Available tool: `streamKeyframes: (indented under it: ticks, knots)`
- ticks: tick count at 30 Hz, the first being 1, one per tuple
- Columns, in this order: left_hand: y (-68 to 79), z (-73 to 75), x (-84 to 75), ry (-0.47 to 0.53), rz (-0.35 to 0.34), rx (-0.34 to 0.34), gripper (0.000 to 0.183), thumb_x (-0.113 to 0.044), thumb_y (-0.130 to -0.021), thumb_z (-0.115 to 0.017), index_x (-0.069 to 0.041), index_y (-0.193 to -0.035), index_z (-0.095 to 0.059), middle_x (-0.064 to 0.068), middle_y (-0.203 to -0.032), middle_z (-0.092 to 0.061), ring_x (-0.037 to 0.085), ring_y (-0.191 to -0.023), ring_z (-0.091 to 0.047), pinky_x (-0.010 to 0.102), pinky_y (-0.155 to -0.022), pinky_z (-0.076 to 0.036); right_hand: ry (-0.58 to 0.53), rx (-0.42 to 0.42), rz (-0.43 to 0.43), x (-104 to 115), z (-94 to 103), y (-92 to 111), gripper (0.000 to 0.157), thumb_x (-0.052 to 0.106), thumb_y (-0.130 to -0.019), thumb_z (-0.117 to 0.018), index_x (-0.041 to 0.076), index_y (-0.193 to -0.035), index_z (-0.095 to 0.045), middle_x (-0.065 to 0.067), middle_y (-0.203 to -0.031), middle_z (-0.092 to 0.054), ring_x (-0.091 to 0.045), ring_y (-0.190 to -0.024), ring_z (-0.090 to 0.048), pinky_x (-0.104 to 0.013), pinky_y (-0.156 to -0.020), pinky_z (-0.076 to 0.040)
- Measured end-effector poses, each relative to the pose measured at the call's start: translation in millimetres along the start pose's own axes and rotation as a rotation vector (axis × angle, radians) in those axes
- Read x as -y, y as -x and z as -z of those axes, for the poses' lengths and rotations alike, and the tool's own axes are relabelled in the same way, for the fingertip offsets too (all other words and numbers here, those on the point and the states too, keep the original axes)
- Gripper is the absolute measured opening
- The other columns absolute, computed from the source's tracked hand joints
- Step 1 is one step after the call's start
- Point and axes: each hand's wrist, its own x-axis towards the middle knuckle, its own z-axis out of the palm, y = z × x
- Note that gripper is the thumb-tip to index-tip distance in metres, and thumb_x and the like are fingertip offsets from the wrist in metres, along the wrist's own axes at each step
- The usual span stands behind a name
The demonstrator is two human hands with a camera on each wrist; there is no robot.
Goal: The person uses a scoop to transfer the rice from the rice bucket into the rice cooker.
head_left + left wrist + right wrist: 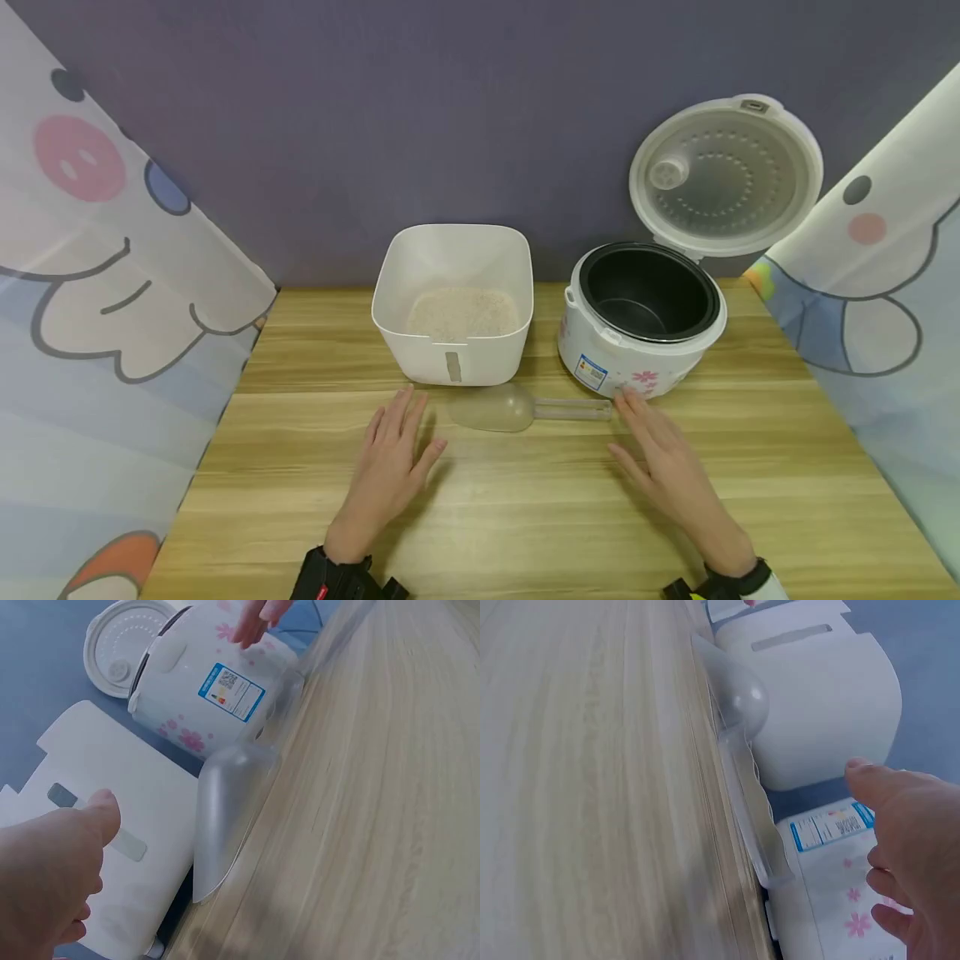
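A clear plastic scoop [495,407] lies on the table in front of a white bin [487,362], its handle pointing right. Rice [463,315] covers the bottom of the bin. To the right stands a white rice cooker [637,367] with pink flowers, lid [723,183] raised, and a dark inner pot [648,292] with nothing visible inside. My left hand [390,467] is held with fingers extended near the bin's front left, beside the scoop's bowl. My right hand [660,462] has its fingers extended just before the cooker, fingertips near the scoop's handle end. Neither hand holds anything.
The wooden table [525,517] meets a grey-purple wall [450,125] at the back. Cartoon-printed curtains flank it, one on the left [112,333] and one on the right [885,400]. The raised lid leans back near the wall.
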Motion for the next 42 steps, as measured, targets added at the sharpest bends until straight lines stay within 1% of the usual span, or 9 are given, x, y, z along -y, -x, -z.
streamKeyframes:
  ticks: [4,8,11,15,19,23,34,38,42]
  knots:
    - [-1.1,0.3,-3.6,0.008,-0.012,0.009,0.071,-0.046,-0.104,-0.057,-0.004,-0.158,-0.038,0.021,-0.165,-0.032,0.038,-0.151,-0.032,0.061,-0.123,-0.025,-0.011,-0.005,0.037,4,-6.6,-10,0.068,0.052,-0.108,-0.042,-0.004,-0.145,-0.054,-0.026,-0.145,-0.057,-0.044,-0.126,-0.059,-0.027,-0.126,-0.023]
    - [-4.8,2.7,-6.4,0.031,-0.066,-0.022,0.068,-0.043,-0.103,-0.060,-0.006,-0.157,-0.041,0.018,-0.163,-0.037,0.036,-0.148,-0.039,0.060,-0.120,-0.031,-0.031,0.038,0.079,5,-16.0,-19,0.063,0.048,-0.109,-0.045,-0.002,-0.145,-0.055,-0.024,-0.145,-0.057,-0.043,-0.127,-0.059,-0.043,-0.118,-0.040]
    - [-9.7,4.2,-8.7,0.041,-0.127,-0.072,0.064,-0.047,-0.104,-0.056,-0.007,-0.153,-0.046,0.018,-0.160,-0.043,0.036,-0.144,-0.045,0.060,-0.116,-0.037,-0.053,0.088,0.116,4,-23.3,-27,0.060,0.043,-0.108,-0.050,-0.004,-0.145,-0.054,-0.025,-0.147,-0.055,-0.042,-0.129,-0.057,-0.054,-0.109,-0.046]
    - [-17.1,6.2,-10.2,0.052,-0.237,-0.198,0.062,-0.052,-0.107,-0.047,-0.003,-0.143,-0.057,0.021,-0.149,-0.054,0.040,-0.132,-0.056,0.061,-0.107,-0.046,-0.066,0.176,0.155,1,-30.7,-36,0.060,0.034,-0.102,-0.065,-0.007,-0.145,-0.052,-0.026,-0.148,-0.053,-0.042,-0.133,-0.054,-0.059,-0.106,-0.047]
    - [-28.5,13.4,-8.7,0.085,-0.346,-0.359,0.053,-0.047,-0.107,-0.051,-0.001,-0.130,-0.066,0.020,-0.131,-0.066,0.037,-0.114,-0.065,0.055,-0.092,-0.054,-0.070,0.255,0.149,0,-37.2,-43,0.068,0.023,-0.092,-0.077,-0.006,-0.147,-0.049,-0.027,-0.149,-0.052,-0.042,-0.138,-0.050,-0.057,-0.110,-0.044]
    - [-41.9,24.5,-8.1,0.089,-0.402,-0.481,0.045,-0.041,-0.107,-0.054,-0.001,-0.119,-0.072,0.016,-0.118,-0.072,0.032,-0.101,-0.069,0.048,-0.081,-0.056,-0.074,0.296,0.124,1,-43.2,-49,0.070,0.018,-0.088,-0.081,-0.007,-0.146,-0.050,-0.027,-0.150,-0.051,-0.041,-0.139,-0.049,-0.058,-0.112,-0.041]
    - [-75.8,46.7,-4.2,0.141,-0.481,-0.747,0.024,-0.022,-0.102,-0.065,-0.001,-0.101,-0.078,0.012,-0.094,-0.074,0.029,-0.078,-0.069,0.042,-0.065,-0.053,-0.067,0.338,0.082,-1,-55.6,-54,0.060,0.017,-0.092,-0.078,-0.008,-0.142,-0.054,-0.028,-0.142,-0.056,-0.044,-0.133,-0.054,-0.059,-0.112,-0.044]
    - [-85.5,47.4,-1.5,0.140,-0.470,-0.821,0.024,-0.021,-0.100,-0.066,0.000,-0.099,-0.078,0.014,-0.091,-0.072,0.032,-0.074,-0.065,0.042,-0.062,-0.050,-0.072,0.353,0.066,0,-58.6,-55,0.056,0.014,-0.094,-0.076,-0.008,-0.141,-0.055,-0.027,-0.141,-0.058,-0.043,-0.132,-0.055,-0.059,-0.111,-0.045]
    - [-94.9,45.0,0.5,0.156,-0.425,-0.898,0.020,-0.018,-0.097,-0.068,-0.001,-0.099,-0.077,0.017,-0.091,-0.069,0.035,-0.075,-0.061,0.043,-0.064,-0.045,-0.082,0.375,0.046,1,-59.7,-57,0.053,0.013,-0.095,-0.074,-0.007,-0.141,-0.055,-0.024,-0.140,-0.059,-0.041,-0.131,-0.056,-0.058,-0.111,-0.045]
